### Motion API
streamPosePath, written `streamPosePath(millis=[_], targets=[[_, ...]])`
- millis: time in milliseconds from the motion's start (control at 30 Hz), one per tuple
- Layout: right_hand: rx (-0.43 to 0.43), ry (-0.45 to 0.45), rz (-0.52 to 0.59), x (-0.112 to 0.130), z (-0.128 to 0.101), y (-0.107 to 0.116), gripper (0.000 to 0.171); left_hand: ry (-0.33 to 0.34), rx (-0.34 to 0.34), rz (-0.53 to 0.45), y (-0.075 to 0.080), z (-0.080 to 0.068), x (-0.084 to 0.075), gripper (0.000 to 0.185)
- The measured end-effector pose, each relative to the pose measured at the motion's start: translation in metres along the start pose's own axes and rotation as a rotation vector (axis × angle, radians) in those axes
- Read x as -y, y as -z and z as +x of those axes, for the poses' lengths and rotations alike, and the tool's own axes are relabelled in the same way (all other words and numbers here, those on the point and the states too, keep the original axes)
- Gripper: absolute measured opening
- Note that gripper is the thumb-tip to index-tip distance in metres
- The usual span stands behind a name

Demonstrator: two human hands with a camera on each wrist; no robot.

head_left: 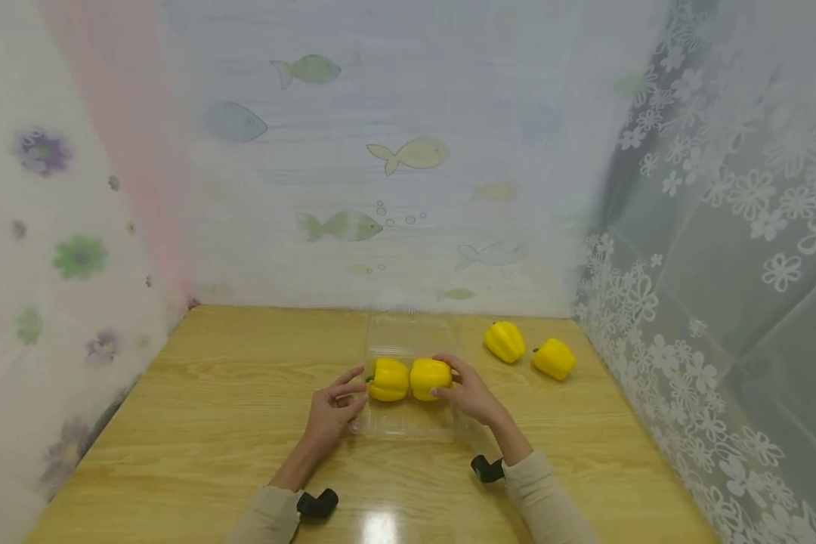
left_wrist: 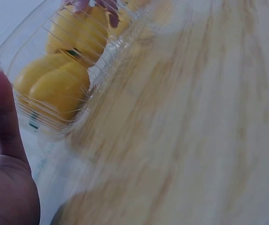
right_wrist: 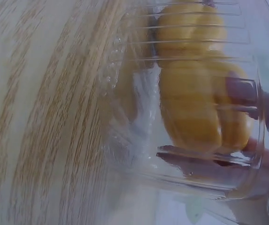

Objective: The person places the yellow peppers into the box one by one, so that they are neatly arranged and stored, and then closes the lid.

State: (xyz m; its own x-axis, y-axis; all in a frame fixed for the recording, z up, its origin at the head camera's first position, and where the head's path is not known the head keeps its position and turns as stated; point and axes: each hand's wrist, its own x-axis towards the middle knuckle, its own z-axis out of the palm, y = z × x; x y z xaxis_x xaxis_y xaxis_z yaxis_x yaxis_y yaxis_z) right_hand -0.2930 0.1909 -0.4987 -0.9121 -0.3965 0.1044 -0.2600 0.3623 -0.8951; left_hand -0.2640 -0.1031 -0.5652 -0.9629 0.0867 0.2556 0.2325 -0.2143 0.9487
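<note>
Wooden table [head_left: 177, 423], fish-print curtain [head_left: 381, 189] behind its far edge, two peppers [head_left: 554, 359] near the far right corner! Right hand [head_left: 474, 394] pinches another pepper [head_left: 430, 379] in a clear box [head_left: 415, 434]; left hand's [head_left: 329, 414] fingers spread.

Two peppers [head_left: 387, 380] in container [head_left: 411, 431], two more peppers [head_left: 505, 342] to right

Fish-print backdrop [head_left: 408, 98] — wood-grain table [head_left: 224, 400] — flowered sheets [head_left: 61, 317] either side.
</note>
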Motion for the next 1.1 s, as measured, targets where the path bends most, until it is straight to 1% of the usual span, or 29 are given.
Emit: streamPosePath(millis=[100,233,400,533,767,933,1100], targets=[[-0.007,-0.009,-0.006,0.001,-0.0008,-0.0024,0.06,0.006,-0.004,-0.001,-0.0004,-0.0014,0.0002,0.027],[0.002,-0.021,0.0,0.0023,-0.0022,-0.0033,0.061,0.008,-0.014,-0.001,-0.0012,-0.0023,0.0008,0.027],[0.017,-0.047,-0.014,0.0014,-0.0011,-0.0029,0.062,0.004,-0.011,-0.015,-0.0014,-0.0021,0.0017,0.029],[0.027,-0.076,-0.011,0.001,0.0002,-0.0027,0.062,-0.005,0.003,-0.019,-0.0011,-0.0019,0.0016,0.029],[0.011,-0.128,0.014,0.004,0.0005,-0.0034,0.062,-0.018,0.024,-0.016,-0.0004,-0.0012,0.0015,0.029],[0.0,-0.144,0.024,0.0055,0.0012,-0.0037,0.061,-0.033,0.023,0.001,-0.0008,0.0,0.0005,0.029],[0.012,-0.152,0.038,0.0065,0.002,-0.0033,0.062,-0.049,0.028,0.009,0.001,0.001,0.002,0.028]])
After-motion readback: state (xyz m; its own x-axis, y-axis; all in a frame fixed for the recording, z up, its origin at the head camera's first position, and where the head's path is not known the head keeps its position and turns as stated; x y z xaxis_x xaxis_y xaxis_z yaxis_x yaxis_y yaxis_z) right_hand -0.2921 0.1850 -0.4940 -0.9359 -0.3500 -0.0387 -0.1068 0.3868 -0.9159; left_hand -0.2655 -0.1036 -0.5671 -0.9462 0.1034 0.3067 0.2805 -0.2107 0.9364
